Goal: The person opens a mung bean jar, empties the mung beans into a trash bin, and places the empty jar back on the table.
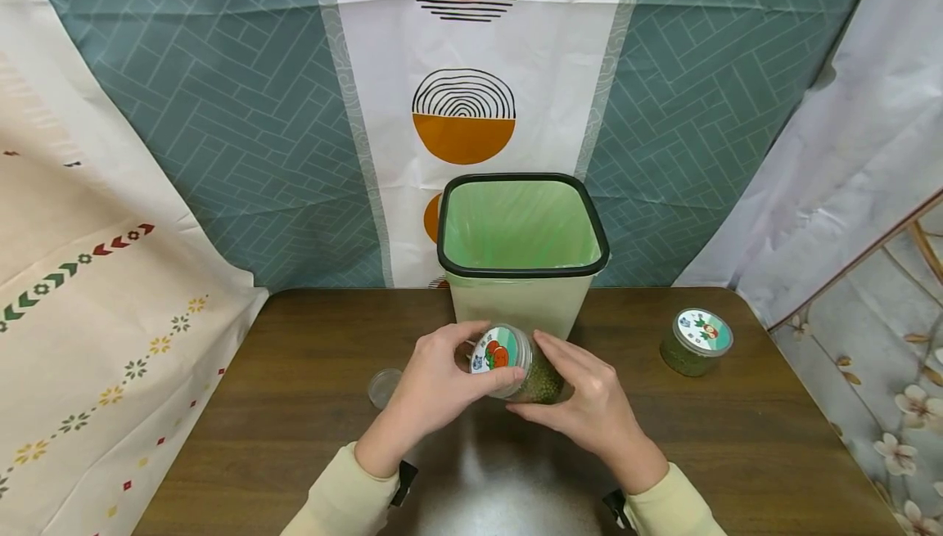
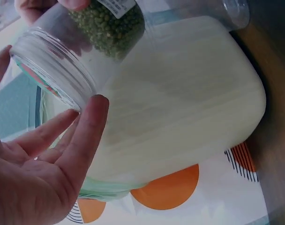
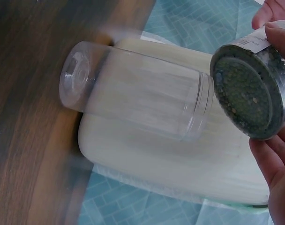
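Observation:
Both hands hold a clear plastic jar (image 1: pixel 536 374) of green beans, tilted on its side above the table. My left hand (image 1: pixel 445 372) pinches the rim of its lid (image 1: pixel 495 349), which bears a sticker with red fruit. From the other side my right hand (image 1: pixel 589 393) grips the jar's body near its base. In the left wrist view the beans lie toward the base end, and the lid is on the jar. An open, empty clear jar (image 3: pixel 138 91) stands upright below, largely hidden in the head view. A clear round lid (image 1: pixel 384 389) lies beside my left forearm.
A pale green bin (image 1: pixel 516 295) with a black rim and a bag inside stands behind the hands. Another lidded jar (image 1: pixel 695 343) of green contents sits at the right on the brown table (image 1: pixel 309 372). Patterned cloths hang behind and at both sides.

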`<state>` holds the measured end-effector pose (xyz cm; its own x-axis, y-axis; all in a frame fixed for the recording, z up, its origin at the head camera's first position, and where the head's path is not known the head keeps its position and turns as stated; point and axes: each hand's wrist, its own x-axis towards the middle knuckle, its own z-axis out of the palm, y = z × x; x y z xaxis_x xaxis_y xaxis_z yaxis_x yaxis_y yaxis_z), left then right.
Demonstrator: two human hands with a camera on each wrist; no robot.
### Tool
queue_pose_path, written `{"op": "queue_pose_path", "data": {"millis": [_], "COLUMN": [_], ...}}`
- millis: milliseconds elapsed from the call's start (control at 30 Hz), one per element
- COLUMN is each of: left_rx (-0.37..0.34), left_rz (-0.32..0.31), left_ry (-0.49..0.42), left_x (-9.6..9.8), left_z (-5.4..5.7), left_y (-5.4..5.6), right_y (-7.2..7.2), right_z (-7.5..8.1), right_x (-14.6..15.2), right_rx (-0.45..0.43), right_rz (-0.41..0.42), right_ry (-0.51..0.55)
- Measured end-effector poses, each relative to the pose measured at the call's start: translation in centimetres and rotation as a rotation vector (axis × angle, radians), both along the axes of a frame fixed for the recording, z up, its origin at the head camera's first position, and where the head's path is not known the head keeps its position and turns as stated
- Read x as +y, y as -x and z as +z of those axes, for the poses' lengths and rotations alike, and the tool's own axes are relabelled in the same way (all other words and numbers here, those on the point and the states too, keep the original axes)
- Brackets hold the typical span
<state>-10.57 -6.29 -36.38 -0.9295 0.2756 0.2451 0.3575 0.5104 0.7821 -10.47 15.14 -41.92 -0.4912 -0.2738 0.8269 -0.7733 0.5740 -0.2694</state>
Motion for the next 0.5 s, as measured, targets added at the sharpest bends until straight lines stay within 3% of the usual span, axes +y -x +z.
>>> {"op": "queue_pose_path", "data": {"millis": [100,233,333,400,500], "left_rx": [0.036,0.089,0.069,0.054,0.011], "left_rz": [-0.007,-0.133,-0.205,-0.201,-0.143], "left_ry": [0.044,0.062,0.037,0.027,0.014], "left_x": [-0.12,-0.48,-0.62,-0.55,-0.38], "left_z": [0.06,0.23,0.4,0.46,0.5], "left_y": [0.04,0.08,0.06,0.06,0.03], "right_y": [0.01,0.02,0.03,0.01,-0.01], "right_z": [0.02,0.01,-0.05,-0.11,-0.14], "right_x": [0.0,0.1,0.11,0.07,0.02], "right_rx": [-0.002,-0.013,-0.019,-0.023,-0.022], "right_rz": [-0.006,-0.009,-0.005,-0.007,-0.008], "right_ry": [-0.006,-0.01,-0.014,-0.017,-0.02]}}
